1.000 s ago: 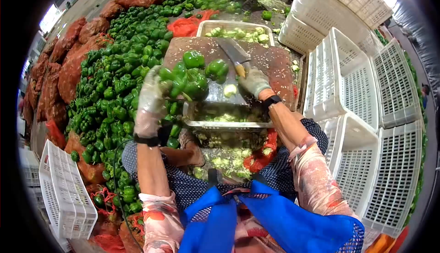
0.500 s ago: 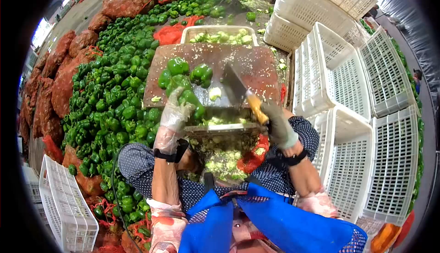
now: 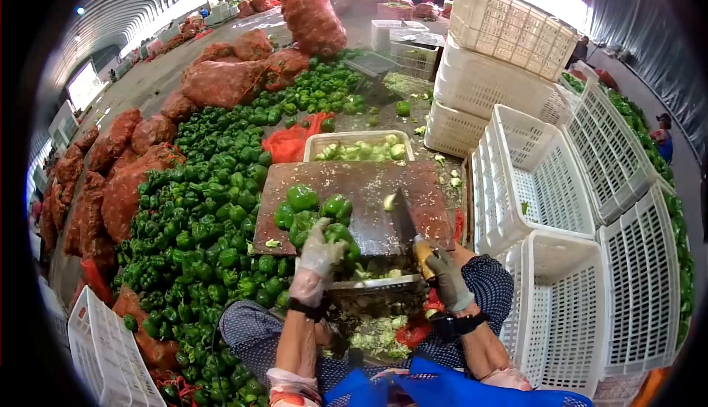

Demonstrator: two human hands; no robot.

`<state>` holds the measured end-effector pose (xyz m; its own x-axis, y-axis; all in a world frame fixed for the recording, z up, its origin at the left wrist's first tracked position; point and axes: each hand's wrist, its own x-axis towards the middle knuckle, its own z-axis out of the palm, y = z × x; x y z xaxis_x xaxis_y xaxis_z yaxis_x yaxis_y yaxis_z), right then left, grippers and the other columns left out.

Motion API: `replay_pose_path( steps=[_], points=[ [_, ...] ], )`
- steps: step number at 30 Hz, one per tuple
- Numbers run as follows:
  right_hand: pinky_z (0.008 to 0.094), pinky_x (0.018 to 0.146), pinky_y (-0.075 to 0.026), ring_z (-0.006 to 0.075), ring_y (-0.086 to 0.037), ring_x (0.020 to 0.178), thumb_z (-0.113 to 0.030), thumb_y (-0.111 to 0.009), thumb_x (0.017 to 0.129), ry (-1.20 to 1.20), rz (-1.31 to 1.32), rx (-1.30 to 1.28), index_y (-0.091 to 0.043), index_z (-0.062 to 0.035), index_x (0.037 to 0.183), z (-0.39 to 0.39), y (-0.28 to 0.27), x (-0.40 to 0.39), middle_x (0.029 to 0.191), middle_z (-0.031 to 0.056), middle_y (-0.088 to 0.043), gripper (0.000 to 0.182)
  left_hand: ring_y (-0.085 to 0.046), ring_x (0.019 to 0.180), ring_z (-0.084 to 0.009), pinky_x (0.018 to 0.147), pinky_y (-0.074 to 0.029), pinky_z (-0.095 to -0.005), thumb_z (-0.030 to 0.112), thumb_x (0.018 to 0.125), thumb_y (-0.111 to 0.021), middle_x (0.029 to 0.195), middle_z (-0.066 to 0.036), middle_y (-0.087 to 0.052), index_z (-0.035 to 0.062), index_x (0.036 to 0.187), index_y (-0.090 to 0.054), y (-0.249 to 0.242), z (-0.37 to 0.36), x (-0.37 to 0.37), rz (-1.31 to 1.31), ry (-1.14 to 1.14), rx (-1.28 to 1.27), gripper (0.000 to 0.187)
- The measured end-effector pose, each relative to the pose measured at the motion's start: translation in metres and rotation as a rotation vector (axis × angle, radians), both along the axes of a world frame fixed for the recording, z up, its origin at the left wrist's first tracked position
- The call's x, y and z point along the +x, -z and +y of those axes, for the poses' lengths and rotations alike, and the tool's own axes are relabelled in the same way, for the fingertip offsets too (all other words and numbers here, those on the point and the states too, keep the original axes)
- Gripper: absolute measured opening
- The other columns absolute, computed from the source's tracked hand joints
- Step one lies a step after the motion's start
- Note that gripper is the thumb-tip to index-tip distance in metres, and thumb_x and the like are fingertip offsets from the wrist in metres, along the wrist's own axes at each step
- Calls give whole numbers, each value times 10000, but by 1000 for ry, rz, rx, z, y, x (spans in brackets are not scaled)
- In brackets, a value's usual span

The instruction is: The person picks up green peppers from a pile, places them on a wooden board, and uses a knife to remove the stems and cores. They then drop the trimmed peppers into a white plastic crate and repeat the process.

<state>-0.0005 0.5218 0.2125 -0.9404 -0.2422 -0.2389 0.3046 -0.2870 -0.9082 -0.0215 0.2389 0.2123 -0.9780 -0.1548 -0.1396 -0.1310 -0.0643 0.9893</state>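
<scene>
My left hand, in a thin pale glove, is closed around a green bell pepper at the board's near left edge. Several whole peppers sit just beyond its fingertips on the brown cutting board. My right hand, also gloved, grips the yellowish handle of a cleaver. The blade leans over the right side of the board, with a pale cut piece beside it. Below the board's near edge, a container rim shows in front of pale scraps.
A big heap of green peppers spreads along the left, with red mesh sacks behind. White crates stand at right. A tray of pale pieces lies beyond the board. In the background a person holds a full sack.
The view has tilted up, bringing the person with the sack into sight. The cleaver and right hand have shifted toward the board's right side; the pale piece now lies farther right and away.
</scene>
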Motion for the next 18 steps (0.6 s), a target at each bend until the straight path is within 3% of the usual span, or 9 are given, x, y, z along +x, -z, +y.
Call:
replay_pose_path(
  steps=[4, 5, 6, 8, 9, 10, 12, 15, 18],
  points=[
    [243, 524, -496, 130, -591, 658, -249, -539, 904, 2, 73, -111, -422, -42, 1309, 3, -11, -3, 885, 63, -604, 469, -578, 763, -116, 678, -523, -213, -37, 794, -656, 1020, -79, -595, -14, 1310, -412, -22, 39, -31, -41, 81, 94, 571],
    [249, 525, -499, 133, -593, 660, -239, -533, 902, -2, 57, -147, -407, -41, 1329, 0, -6, -4, 891, 71, -607, 488, -586, 799, -125, 717, -523, -215, -22, 792, -677, 1037, -91, -602, -7, 1261, -453, 9, 40, -51, -1, 73, -108, 520],
    [255, 526, -503, 136, -594, 662, -229, -527, 899, -3, 36, -181, -391, -40, 1350, -2, -1, -4, 896, 79, -609, 507, -597, 865, -146, 755, -527, -223, -8, 788, -699, 1051, -102, -607, -3, 1246, -471, 28, 43, -60, -50, 111, 242, 512],
    [307, 640, -512, 198, -603, 795, -240, -538, 884, 65, 104, -2, -399, -17, 1357, -6, 16, -9, 1013, 121, -584, 541, -591, 903, -155, 769, -521, -237, 21, 805, -701, 1071, -104, -607, -1, 1254, -484, -14, 60, -52, -168, 134, -183, 500],
    [308, 697, -502, 207, -593, 855, -232, -540, 882, 26, 332, 271, -392, -9, 1367, 2, 51, -21, 1068, 118, -569, 554, -588, 832, -139, 716, -512, -238, 51, 826, -692, 998, -75, -615, 8, 1201, -522, 15, 54, -60, 120, 57, -399, 414],
    [308, 775, -481, 202, -571, 932, -197, -535, 881, -22, 204, 291, -381, 4, 1372, 1, 41, -21, 1130, 105, -551, 553, -586, 761, -123, 664, -504, -238, 82, 848, -684, 925, -46, -622, 18, 1148, -559, 67, 44, -72, 409, -18, -608, 331],
    [307, 890, -437, 208, -529, 1052, -183, -513, 891, -112, 96, 313, -362, 33, 1381, 4, 32, -26, 1243, 111, -507, 556, -587, 872, -161, 730, -507, -271, 98, 877, -644, 1074, -104, -608, 12, 1219, -549, 47, 54, -60, -14, -38, 491, 365],
    [315, 996, -366, 230, -483, 1154, -217, -490, 914, -168, 221, 206, -377, 63, 1358, 2, 41, -37, 1353, 157, -452, 537, -576, 794, -124, 673, -503, -253, 30, 878, -604, 1007, -52, -618, 28, 1188, -575, 51, 47, -53, -22, 9, 312, 312],
    [331, 1050, -315, 254, -410, 1254, -214, -523, 907, -121, 174, 450, -396, 40, 1352, -9, 33, -52, 1365, 170, -442, 527, -548, 721, -85, 603, -466, -223, -12, 861, -589, 852, -6, -585, 26, 1110, -601, 64, 50, -46, 36, -124, 401, 253]
  ],
)
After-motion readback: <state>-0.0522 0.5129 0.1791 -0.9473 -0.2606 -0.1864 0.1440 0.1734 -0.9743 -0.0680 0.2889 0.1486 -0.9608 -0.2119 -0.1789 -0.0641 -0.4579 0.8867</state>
